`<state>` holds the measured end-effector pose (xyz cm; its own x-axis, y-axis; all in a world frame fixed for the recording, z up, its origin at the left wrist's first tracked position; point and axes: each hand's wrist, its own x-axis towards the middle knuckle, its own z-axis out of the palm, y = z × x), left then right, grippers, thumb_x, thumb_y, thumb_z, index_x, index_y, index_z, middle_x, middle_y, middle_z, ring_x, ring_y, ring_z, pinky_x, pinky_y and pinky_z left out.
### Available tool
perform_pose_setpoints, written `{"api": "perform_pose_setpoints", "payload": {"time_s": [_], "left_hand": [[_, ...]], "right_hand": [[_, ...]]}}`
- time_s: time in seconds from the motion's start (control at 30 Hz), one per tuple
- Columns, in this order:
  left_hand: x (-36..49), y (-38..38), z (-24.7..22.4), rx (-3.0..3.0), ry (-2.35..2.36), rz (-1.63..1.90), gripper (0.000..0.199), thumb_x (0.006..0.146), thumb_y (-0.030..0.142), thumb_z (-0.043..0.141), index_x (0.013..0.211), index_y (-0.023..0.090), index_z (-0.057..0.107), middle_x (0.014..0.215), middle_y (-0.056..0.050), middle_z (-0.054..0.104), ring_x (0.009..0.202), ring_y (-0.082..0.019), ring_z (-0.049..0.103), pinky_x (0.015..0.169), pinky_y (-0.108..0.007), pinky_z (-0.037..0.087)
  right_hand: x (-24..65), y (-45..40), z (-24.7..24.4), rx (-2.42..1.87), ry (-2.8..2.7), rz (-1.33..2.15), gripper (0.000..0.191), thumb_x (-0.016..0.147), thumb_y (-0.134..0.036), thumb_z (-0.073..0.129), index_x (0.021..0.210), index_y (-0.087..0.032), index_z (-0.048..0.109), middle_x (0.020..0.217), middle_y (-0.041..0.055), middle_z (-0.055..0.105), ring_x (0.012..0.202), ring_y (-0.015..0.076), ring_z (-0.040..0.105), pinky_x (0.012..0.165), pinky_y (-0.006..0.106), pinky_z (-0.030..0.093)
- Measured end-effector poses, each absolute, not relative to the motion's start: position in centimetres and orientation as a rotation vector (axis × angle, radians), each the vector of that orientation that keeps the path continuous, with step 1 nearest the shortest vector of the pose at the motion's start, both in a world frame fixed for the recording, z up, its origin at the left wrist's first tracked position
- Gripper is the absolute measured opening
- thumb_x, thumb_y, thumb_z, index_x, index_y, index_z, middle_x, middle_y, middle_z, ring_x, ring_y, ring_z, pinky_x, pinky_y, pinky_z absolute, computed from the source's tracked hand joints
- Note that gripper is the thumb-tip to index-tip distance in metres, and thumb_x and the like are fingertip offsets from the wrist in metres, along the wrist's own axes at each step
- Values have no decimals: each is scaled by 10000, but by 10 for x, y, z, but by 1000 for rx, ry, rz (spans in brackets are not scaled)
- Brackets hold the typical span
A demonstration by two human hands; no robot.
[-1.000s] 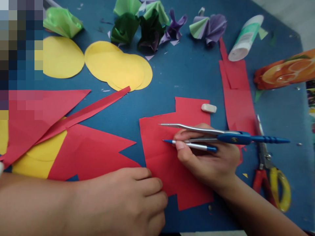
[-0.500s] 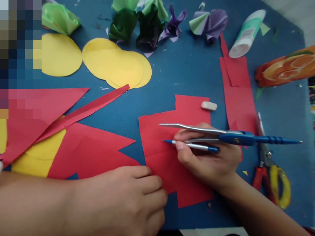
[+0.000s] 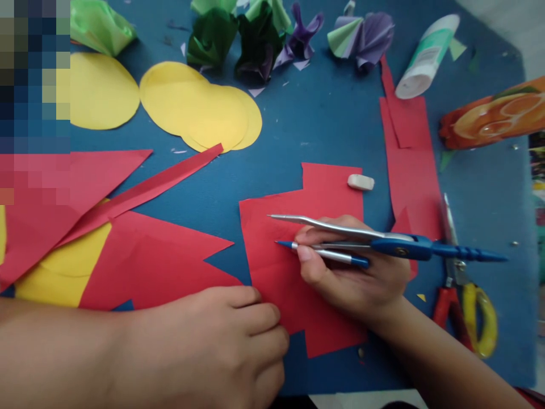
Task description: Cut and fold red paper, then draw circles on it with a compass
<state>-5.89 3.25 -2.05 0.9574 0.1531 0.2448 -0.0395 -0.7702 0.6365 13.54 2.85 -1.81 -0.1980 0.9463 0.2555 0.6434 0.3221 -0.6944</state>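
Observation:
A drawing compass (image 3: 400, 248) with a blue head and silver legs is pinched between the thumb and fingers of my right hand (image 3: 361, 287). Its legs are narrowly spread and point left over the notched red paper (image 3: 272, 227); I cannot tell whether the tips touch it. My left hand (image 3: 230, 341) is closed, its fingers curled at the lower left edge of that sheet. Those fingertips are hidden, as is anything in them. Another cut red paper piece (image 3: 149, 258) lies beyond the left hand. A white eraser (image 3: 361, 182) sits at the notched sheet's upper right edge.
Scissors (image 3: 485, 324) lie right of my right hand, near a red paper strip (image 3: 413, 170). A glue stick (image 3: 430, 54) and an orange packet (image 3: 489, 119) are at upper right. Yellow paper ovals (image 3: 204, 108) and folded green paper (image 3: 213, 40) lie on the blue table (image 3: 293, 130).
My right hand and the compass have shifted slightly left over the red paper, and the compass head has tilted a little lower. My left hand stays in place.

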Motion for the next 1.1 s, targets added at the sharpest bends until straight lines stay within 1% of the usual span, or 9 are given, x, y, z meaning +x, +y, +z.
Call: {"api": "perform_pose_setpoints", "payload": {"time_s": [0.13,0.3,0.53,0.83,0.93,1.1], "left_hand": [[-59,33,-21,2461,59,358,191,908,221,495,838,179,668,1012,-66,686,869,-173,619,764,-276,486],[-59,33,-21,2507,36,327,214,923,222,462,889,175,668,1051,-62,678,886,-171,613,764,-264,488],[-59,33,-20,2507,40,333,243,932,216,432,901,180,671,1020,-66,684,887,-172,610,766,-268,488],[-59,33,-20,2520,40,343,235,928,218,442,900,182,672,1008,-63,685,878,-171,611,753,-266,490],[-59,33,-20,2523,40,346,225,924,219,454,892,179,673,990,-57,687,880,-174,611,749,-267,490],[-59,33,-20,2515,43,359,204,918,231,478,875,182,672,952,-54,688,879,-172,612,760,-265,485]], "right_hand": [[136,29,-19,-1404,-1931,570,142,737,-80,594,778,-216,587,700,-15,654,570,114,649,477,186,565],[137,29,-20,-1366,-1935,558,155,731,-66,603,788,-209,591,698,-18,642,557,94,635,479,162,550],[137,31,-21,-1362,-1944,570,167,743,-60,586,803,-216,581,701,-25,638,565,94,637,487,167,545],[137,30,-20,-1368,-1939,595,166,741,-60,583,790,-218,580,701,-28,639,565,96,637,483,173,536],[138,31,-20,-1373,-1925,640,170,735,-54,582,783,-217,585,699,-27,645,561,95,636,476,171,531],[145,38,-17,-1377,-1926,809,134,741,-97,596,784,-224,597,724,-19,664,583,106,640,501,191,535]]}}
